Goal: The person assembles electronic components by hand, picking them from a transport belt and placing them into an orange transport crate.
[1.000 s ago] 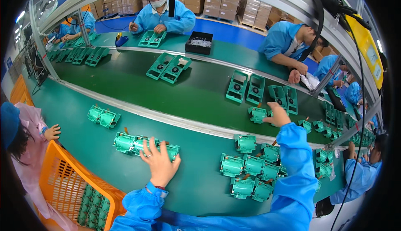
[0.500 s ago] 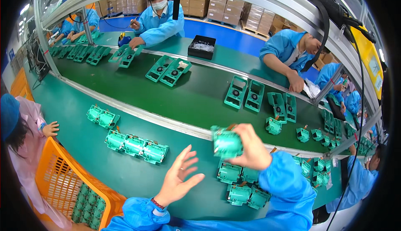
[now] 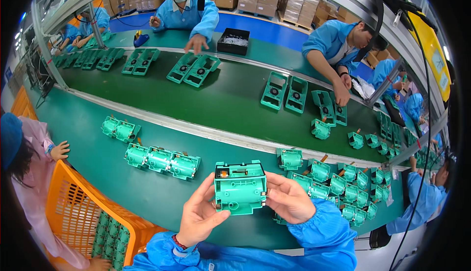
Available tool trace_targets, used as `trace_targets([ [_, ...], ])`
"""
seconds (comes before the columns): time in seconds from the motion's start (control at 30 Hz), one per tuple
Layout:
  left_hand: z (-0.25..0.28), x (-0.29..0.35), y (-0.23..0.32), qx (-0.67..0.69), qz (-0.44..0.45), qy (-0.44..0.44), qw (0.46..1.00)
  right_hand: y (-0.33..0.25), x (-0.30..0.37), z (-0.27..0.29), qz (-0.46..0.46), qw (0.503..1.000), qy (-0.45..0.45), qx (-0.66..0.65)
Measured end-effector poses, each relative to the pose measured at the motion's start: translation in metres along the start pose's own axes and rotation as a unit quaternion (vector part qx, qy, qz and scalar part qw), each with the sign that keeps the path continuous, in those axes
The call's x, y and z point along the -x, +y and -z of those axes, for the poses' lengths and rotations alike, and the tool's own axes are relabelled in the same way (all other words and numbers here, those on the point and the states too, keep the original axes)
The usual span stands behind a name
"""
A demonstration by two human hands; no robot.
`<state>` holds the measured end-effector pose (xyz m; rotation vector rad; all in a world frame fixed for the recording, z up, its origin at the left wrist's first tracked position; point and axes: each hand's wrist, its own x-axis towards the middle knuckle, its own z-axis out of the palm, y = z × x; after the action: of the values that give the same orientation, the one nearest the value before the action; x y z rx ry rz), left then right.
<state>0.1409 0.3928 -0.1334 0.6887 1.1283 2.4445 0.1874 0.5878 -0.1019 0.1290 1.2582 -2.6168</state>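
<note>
Between my two hands, above the green bench, is a green plastic housing (image 3: 240, 192) with a half-round body, a dark-edged upper opening and small copper-coloured parts at its sides. My left hand (image 3: 198, 217) grips its left side, thumb along the lower corner. At its right side, my right hand (image 3: 292, 200) holds the edge with thumb and fingers. Left of my hands, a row of similar green housings (image 3: 159, 159) lies on the bench. To the right, several more housings (image 3: 343, 187) stand in rows, partly hidden behind my right hand and sleeve.
An orange crate (image 3: 88, 207) with green parts inside stands at lower left, beside a person in pink (image 3: 34, 148). Beyond a metal rail, a green conveyor (image 3: 221, 99) carries flat green frames (image 3: 274, 92). Workers in blue sit across it, near a black bin (image 3: 233, 43).
My right hand has brought the housing down and left from over the right-hand rows. My left hand, open before, now grips it too. Across the belt, the masked worker's hand reaches toward other frames.
</note>
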Motion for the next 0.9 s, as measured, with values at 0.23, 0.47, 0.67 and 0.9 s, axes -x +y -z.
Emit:
trace_targets([
  [0.23, 0.002, 0.008, 0.003, -0.005, -0.007, -0.013, 1.0, 0.015, -0.005, 0.0, 0.0, 0.992, -0.069, -0.104],
  [0.47, 0.002, 0.01, -0.002, -0.021, -0.029, -0.019, 0.999, 0.019, -0.007, 0.0, 0.017, 0.988, -0.066, -0.136],
  [0.67, 0.001, 0.008, -0.004, -0.035, -0.025, -0.018, 0.999, 0.02, -0.006, -0.002, 0.056, 0.992, -0.048, -0.105],
  [0.9, -0.011, 0.007, -0.015, -0.065, 0.052, 0.03, 0.996, 0.037, 0.0, -0.023, 0.171, 0.981, 0.06, 0.065],
])
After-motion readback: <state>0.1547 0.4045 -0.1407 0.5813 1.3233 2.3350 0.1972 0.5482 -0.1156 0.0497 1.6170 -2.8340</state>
